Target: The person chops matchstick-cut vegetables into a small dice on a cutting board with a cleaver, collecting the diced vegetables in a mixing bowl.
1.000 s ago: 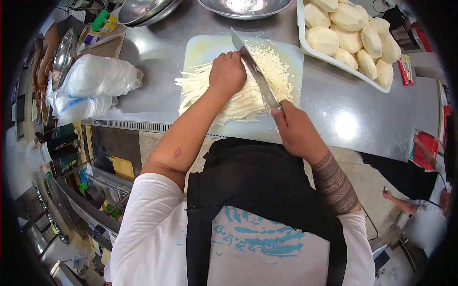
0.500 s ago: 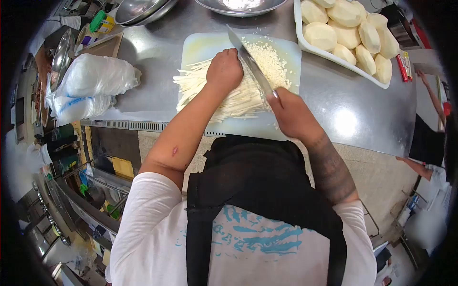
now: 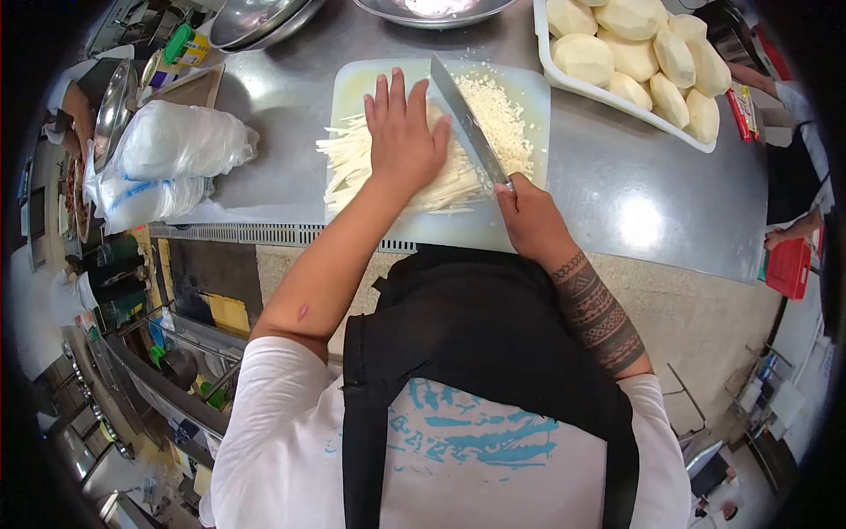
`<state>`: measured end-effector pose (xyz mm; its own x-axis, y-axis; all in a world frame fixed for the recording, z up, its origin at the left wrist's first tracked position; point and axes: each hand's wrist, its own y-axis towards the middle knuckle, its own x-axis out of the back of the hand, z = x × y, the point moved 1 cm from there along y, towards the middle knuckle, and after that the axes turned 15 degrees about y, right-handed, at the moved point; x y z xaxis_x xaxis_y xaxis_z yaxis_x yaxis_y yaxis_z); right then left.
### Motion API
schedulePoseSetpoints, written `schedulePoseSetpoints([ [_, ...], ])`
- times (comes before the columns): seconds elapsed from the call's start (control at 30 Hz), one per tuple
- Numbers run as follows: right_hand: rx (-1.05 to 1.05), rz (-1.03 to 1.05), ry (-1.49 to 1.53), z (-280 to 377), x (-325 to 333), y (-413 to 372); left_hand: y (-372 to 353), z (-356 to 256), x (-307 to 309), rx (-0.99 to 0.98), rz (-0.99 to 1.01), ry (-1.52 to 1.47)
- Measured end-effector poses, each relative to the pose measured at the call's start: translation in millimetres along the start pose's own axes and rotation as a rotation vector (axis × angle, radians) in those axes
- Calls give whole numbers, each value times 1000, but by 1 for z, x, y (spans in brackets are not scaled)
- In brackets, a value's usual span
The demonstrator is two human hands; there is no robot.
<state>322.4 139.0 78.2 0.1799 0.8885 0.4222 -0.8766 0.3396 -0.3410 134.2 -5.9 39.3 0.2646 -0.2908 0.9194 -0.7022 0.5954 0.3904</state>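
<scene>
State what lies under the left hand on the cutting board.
The left hand lies flat on a pile of pale strips, which stick out at its sides. Those directly beneath the palm are hidden.

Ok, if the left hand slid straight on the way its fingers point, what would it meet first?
The left hand would cross bare cutting board first, then steel counter; the metal bowl beyond looks roughly in line.
</scene>
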Motion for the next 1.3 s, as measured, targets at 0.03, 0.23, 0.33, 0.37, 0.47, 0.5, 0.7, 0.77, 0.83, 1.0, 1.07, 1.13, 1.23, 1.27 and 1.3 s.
schedulePoseSetpoints([
  [0.03,-2,0,0,-2,-1,0,-14,-5,17,-40,9,-37],
  [0.23,33,26,47,-14,3,-4,-98,2,7,-234,166,-42],
  [0.33,-6,47,73,-13,0,-14,-96,4,-8,-256,138,19],
  [0.37,4,36,78,-14,-1,-17,-92,4,-10,-230,161,54],
  [0.47,-16,22,128,-18,-6,-17,-77,4,-16,-185,175,103],
  [0.5,-55,26,173,-21,-8,-19,-76,4,-18,-163,176,115],
  [0.7,-18,8,195,-29,-7,-17,-75,16,0,-295,218,23],
  [0.77,-42,8,202,-27,-5,-17,-80,23,11,-328,238,-18],
  [0.83,-64,10,212,-26,-7,-17,-80,22,19,-360,259,-55],
  [1.0,-31,-11,190,-25,-8,-18,-70,-20,0,-374,222,-64],
  [1.07,-32,-15,197,-24,-8,-21,-66,-25,-17,-342,198,-60],
  [1.13,-35,-21,205,-24,-6,-23,-61,-26,-22,-273,147,135],
  [1.23,-172,1,320,-26,-6,-27,-65,-19,-9,-354,237,-36],
  [1.27,-149,0,332,-26,-7,-29,-66,-15,-5,-357,235,-38],
  [1.3,-126,0,344,-26,-10,-30,-68,-11,-2,-383,263,0],
])
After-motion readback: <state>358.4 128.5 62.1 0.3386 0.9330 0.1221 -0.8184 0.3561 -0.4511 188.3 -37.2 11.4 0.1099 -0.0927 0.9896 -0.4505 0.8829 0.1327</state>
